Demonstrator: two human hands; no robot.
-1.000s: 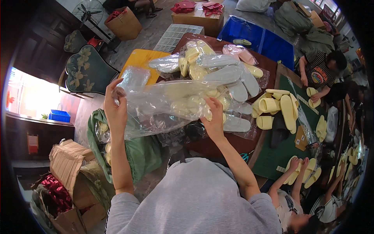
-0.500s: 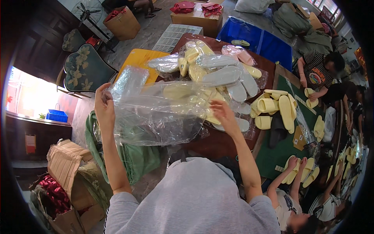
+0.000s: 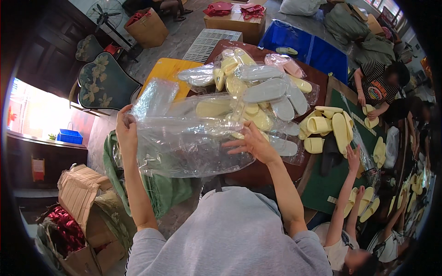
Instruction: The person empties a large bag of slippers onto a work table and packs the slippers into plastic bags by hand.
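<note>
A large clear plastic bag (image 3: 193, 158) hangs stretched over the near side of the table. My left hand (image 3: 126, 128) is closed on its left end, thumb and fingers pinched together. At the bag's right end, my right hand (image 3: 255, 143) has its fingers stretched out and apart against the film. Behind the bag lies a pile of bagged slippers: grey slippers (image 3: 264, 90), yellow slippers (image 3: 236, 85) and pink slippers (image 3: 291, 69). A yellow slipper (image 3: 212, 108) shows through clear film just beyond the bag; I cannot tell whether it is inside.
Loose yellow slippers (image 3: 340, 131) and a dark slipper (image 3: 328, 154) lie right of the pile. Co-workers handle slippers along the green table (image 3: 322, 184). A blue bin (image 3: 329, 57) stands behind, a green sack (image 3: 161, 191) and cardboard box (image 3: 78, 191) at left.
My right hand has moved slightly down and left onto the bag, its fingers spreading. My left hand keeps its hold. A co-worker's hand has reached toward the loose yellow slippers.
</note>
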